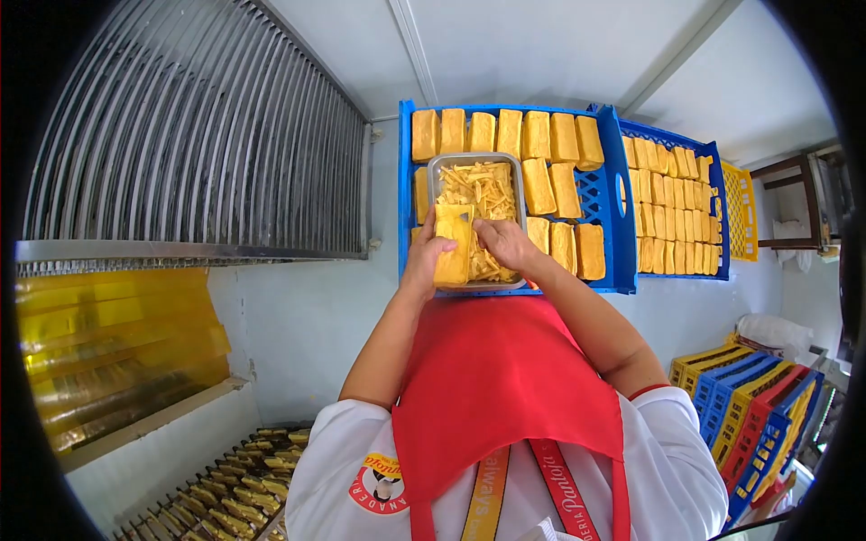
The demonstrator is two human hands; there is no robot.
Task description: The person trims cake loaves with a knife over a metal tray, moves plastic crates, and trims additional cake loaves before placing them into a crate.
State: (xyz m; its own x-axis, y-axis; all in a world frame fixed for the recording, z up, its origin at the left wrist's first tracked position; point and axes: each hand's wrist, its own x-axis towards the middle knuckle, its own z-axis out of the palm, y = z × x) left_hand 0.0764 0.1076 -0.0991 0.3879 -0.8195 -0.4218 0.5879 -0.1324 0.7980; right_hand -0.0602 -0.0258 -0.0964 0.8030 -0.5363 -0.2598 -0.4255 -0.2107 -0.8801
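My left hand (424, 260) grips a rectangular yellow loaf (453, 266) along its left side, thumb across the top. The loaf is held over a metal pan (435, 180) full of pale yellow strips and crumbs (492, 189). At the loaf's right edge, my right hand (505, 243) has its fingers curled closed. A small grey patch, perhaps a blade, shows on the loaf near those fingers; what they hold is hidden. The pan sits in a blue crate (618, 243), among rows of similar loaves (564, 140).
Another blue crate (717, 171) of smaller yellow pieces stands to the right, with a yellow crate (740, 212) beyond. Stacked coloured crates (749, 406) are at lower right. A slatted metal rack (207, 135) rises at left. Rows of yellow-brown pieces (239, 496) lie lower left.
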